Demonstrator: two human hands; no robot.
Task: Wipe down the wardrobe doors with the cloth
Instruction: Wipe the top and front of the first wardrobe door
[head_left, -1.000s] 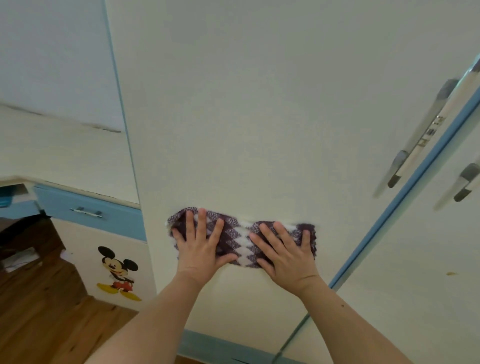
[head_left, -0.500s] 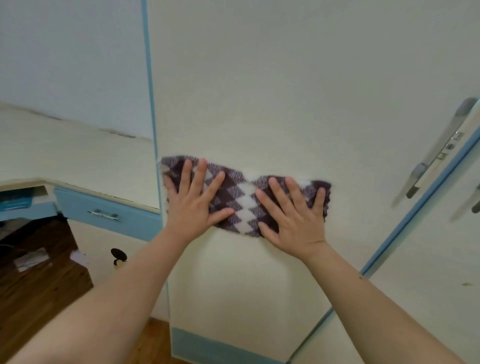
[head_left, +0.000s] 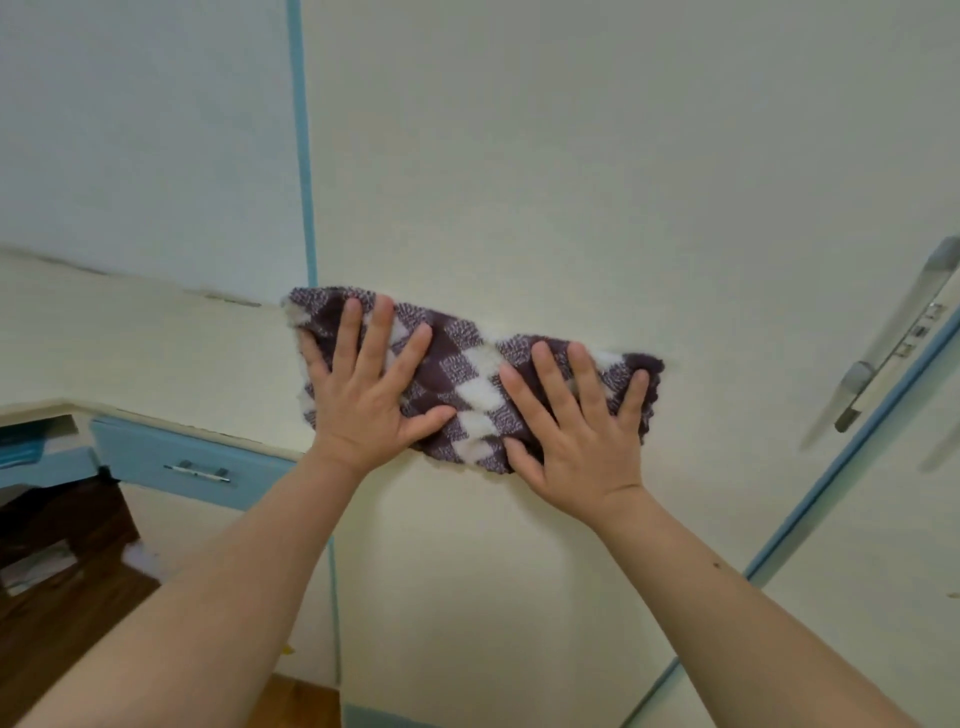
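A purple and white checked cloth (head_left: 470, 384) lies spread flat against a cream wardrobe door (head_left: 571, 182). My left hand (head_left: 366, 387) presses on the cloth's left half with fingers straight and spread. My right hand (head_left: 574, 421) presses on its right half the same way. The cloth's left end reaches the door's blue left edge (head_left: 304, 156). A second cream door (head_left: 883, 571) stands to the right, past a blue strip.
A long silver handle (head_left: 893, 338) sits on the door's right side. To the left is a cream desk top (head_left: 130, 353) with a blue drawer (head_left: 192, 462) under it. Wood floor (head_left: 67, 597) shows at the lower left.
Both hands have slid the cloth up the door and toward its left edge. The view has shifted, so the handle sits further right in the frame.
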